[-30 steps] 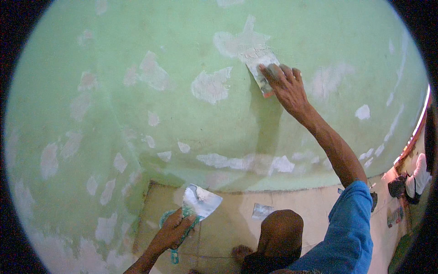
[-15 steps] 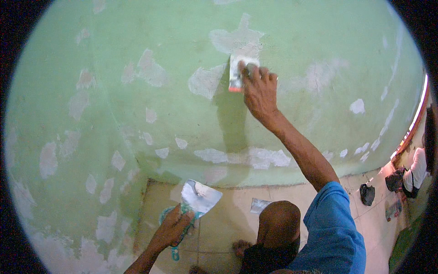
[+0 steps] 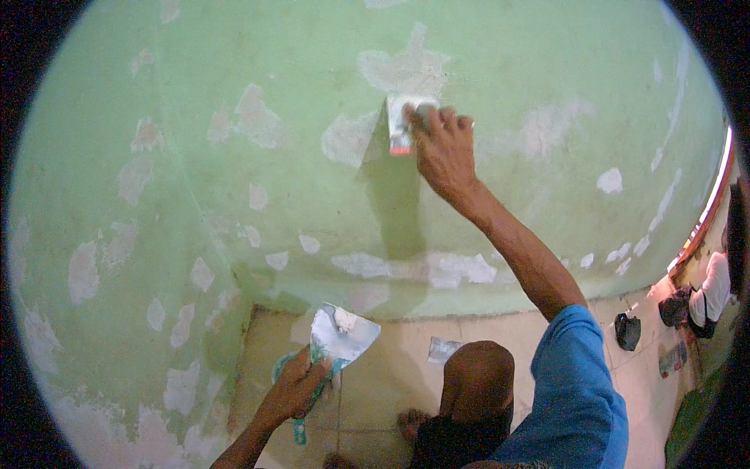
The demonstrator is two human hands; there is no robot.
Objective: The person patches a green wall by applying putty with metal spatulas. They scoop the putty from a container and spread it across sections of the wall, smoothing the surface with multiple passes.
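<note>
In my right hand (image 3: 445, 156) is a flat, pale filler spreader (image 3: 400, 129) with a red-orange strip at one corner. My fingers press it near the green wall (image 3: 297, 195), just below a large grey-white putty patch (image 3: 406, 69). Whether its edge touches the wall cannot be made out. Lower down, my left hand (image 3: 297, 387) grips a putty knife (image 3: 355, 340) with a wide metal blade and a teal handle. A lump of white putty (image 3: 344, 319) sits on that blade, which is held away from the wall above the floor.
Pale patches dot the wall. On the tiled floor (image 3: 375, 391) lies a flat greyish sheet (image 3: 444, 350) beside my knee (image 3: 478, 383). A black bag (image 3: 627, 332) and a clear package (image 3: 673, 359) lie to the right. Another person in white (image 3: 709, 293) is at the far right edge.
My right hand has shifted the spreader slightly left, and the shadow at its left edge has widened. The left hand with the putty knife stays nearly still.
</note>
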